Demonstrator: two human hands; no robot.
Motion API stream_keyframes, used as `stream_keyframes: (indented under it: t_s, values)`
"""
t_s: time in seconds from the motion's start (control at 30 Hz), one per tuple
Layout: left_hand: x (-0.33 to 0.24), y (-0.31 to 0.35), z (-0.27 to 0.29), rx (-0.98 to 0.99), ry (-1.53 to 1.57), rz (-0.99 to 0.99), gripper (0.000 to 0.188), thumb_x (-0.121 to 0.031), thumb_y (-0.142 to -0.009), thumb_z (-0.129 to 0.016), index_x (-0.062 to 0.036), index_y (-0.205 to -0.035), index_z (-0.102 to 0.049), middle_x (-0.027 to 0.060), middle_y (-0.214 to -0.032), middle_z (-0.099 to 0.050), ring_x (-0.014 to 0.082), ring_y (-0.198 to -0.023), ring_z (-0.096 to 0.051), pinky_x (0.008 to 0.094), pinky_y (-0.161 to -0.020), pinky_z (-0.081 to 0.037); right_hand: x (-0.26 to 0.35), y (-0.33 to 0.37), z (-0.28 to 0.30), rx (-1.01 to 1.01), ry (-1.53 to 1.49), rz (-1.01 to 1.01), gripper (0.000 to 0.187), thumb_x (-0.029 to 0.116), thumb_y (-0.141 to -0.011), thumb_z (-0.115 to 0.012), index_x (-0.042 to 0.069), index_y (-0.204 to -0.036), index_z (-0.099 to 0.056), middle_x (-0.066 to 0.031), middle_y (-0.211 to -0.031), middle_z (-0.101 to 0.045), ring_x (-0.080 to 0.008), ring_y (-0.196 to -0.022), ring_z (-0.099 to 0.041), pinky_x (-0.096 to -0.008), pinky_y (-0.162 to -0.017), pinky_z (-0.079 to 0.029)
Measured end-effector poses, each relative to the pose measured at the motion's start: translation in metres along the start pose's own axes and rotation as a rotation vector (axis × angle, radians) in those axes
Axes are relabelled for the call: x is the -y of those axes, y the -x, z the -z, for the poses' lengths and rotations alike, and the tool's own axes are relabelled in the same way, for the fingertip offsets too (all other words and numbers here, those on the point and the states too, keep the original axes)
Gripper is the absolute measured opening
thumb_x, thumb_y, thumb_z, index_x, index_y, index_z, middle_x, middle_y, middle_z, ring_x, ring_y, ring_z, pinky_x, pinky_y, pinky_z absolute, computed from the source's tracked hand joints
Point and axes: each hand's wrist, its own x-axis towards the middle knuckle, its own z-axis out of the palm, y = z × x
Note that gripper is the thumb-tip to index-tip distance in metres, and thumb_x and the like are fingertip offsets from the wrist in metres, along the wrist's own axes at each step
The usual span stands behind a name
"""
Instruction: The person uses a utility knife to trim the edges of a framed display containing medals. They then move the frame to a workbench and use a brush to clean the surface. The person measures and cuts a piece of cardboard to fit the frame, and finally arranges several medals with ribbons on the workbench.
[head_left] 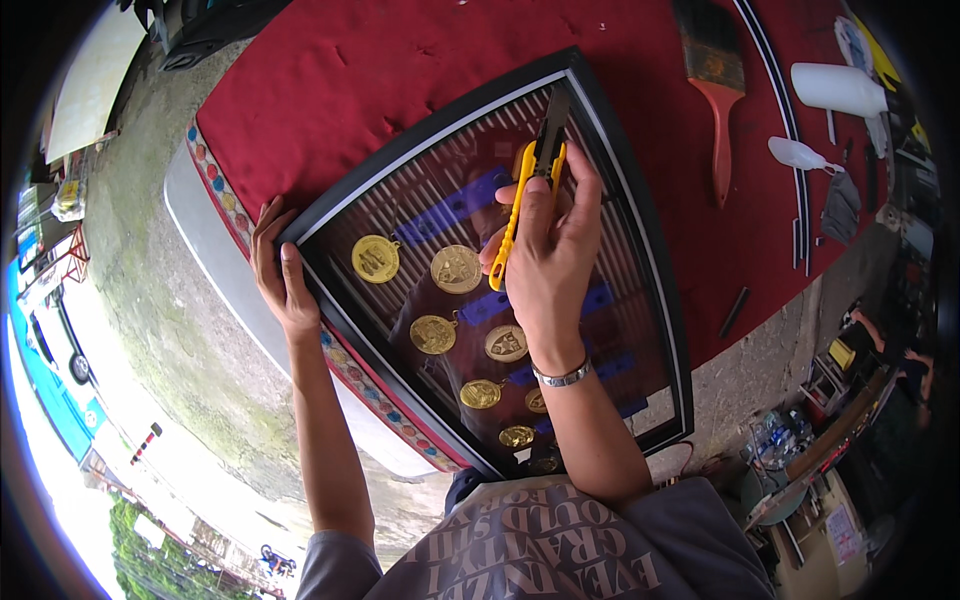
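The left hand (285, 275) – fingers and thumb spread – rests at the left corner of the frame (430, 130) on the red-covered desk (300, 110), while the right hand (548, 235) grips the cutter (514, 225) over its far end, left of the brush (716, 88).

Open-air workshop: paintbrush (720, 130), utility knife (518, 207), concrete floor (150, 180).

hands: two are seen, a left hand (283, 268) and a right hand (552, 245)
yellow utility knife (513, 222): one is held
black frame (672, 300): one is touched
gold medals (375, 259): at least seven can be counted, one partly hidden
blue strips (455, 208): at least three can be made out
metal bracelet (562, 376): one is worn
paintbrush (720, 110): one is seen, far right
large white bottle (838, 88): one is seen, far right
red cloth (300, 110): one is spread
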Motion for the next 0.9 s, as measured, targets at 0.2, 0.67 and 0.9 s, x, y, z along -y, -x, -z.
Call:
stream_keyframes:
  t_s: [0.2, 0.67, 0.9]
  values:
    - [0.001, 0.0, 0.0, 0.0, -0.009, -0.002, 0.05, -0.037, -0.101, -0.045, 0.0061, -0.116, -0.066, 0.0228, -0.13, -0.062, 0.0405, -0.128, -0.053, 0.0499, -0.112, -0.035, -0.006, 0.006, 0.0, 0.011, -0.013, 0.005, 0.038, 0.018, -0.107, -0.046, 0.007, -0.142, -0.035, -0.0126, -0.09, -0.063, -0.0114, -0.046, -0.059, -0.0228, -0.039, -0.047]
    - [-0.001, 0.003, 0.001, -0.028, 0.004, 0.023, 0.047, -0.035, -0.099, -0.048, 0.0055, -0.114, -0.067, 0.0209, -0.128, -0.064, 0.0388, -0.128, -0.054, 0.0482, -0.112, -0.035, 0.031, 0.033, 0.072, -0.023, 0.193, 0.185, 0.043, 0.022, -0.106, -0.049, 0.002, -0.143, -0.04, -0.0151, -0.099, -0.066, -0.0093, -0.051, -0.06, -0.0201, -0.044, -0.05]
    - [-0.002, 0.0, 0.001, -0.037, 0.034, 0.018, 0.04, -0.028, -0.099, -0.051, 0.0041, -0.117, -0.066, 0.0203, -0.127, -0.065, 0.0364, -0.129, -0.054, 0.0459, -0.112, -0.035, 0.035, -0.059, 0.175, -0.077, 1.525, 0.586, 0.05, 0.039, -0.103, -0.052, 0.006, -0.141, -0.05, -0.0187, -0.109, -0.058, -0.0337, -0.099, -0.062, -0.0473, -0.084, -0.053]
